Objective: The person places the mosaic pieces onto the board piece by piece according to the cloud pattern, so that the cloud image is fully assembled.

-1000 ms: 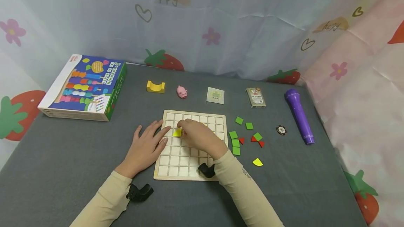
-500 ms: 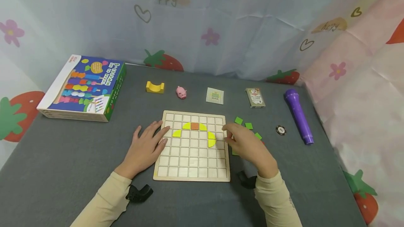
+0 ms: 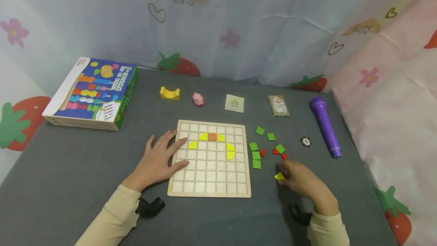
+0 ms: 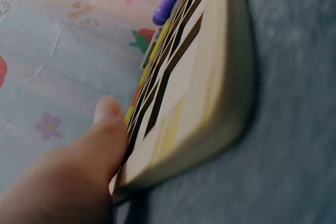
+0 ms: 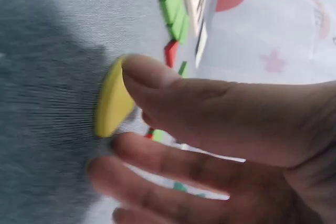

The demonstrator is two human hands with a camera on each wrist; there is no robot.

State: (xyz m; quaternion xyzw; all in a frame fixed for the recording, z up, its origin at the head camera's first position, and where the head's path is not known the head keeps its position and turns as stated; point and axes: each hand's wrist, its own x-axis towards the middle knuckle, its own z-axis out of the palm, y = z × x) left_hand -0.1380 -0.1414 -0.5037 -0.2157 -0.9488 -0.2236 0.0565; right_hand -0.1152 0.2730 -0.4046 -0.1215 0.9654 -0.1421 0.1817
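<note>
A wooden grid board [image 3: 209, 191] lies on the grey table. It carries several yellow curved pieces [image 3: 230, 151] and one orange square [image 3: 212, 136]. My left hand [image 3: 160, 158] rests flat on the board's left edge, fingers straight; in the left wrist view the thumb [image 4: 100, 129] lies against the board's side [image 4: 210, 108]. My right hand [image 3: 300, 181] is right of the board, and its thumb [image 5: 152, 74] and a finger pinch a yellow quarter-circle piece [image 3: 279, 176] [image 5: 113, 100] that lies on the table.
Loose green squares [image 3: 256, 155] and red triangles [image 3: 275, 150] lie just right of the board. Further back are a colourful toy box [image 3: 93, 94], a yellow arch block [image 3: 169, 93], a pink pig [image 3: 197, 98], a card [image 3: 234, 103], a card deck [image 3: 278, 105], a poker chip [image 3: 305, 141] and a purple torch [image 3: 325, 126].
My right hand left the board's upper left cells, crossed to the right and came down onto the loose yellow piece. A yellow piece now lies where it was. The left hand stayed.
</note>
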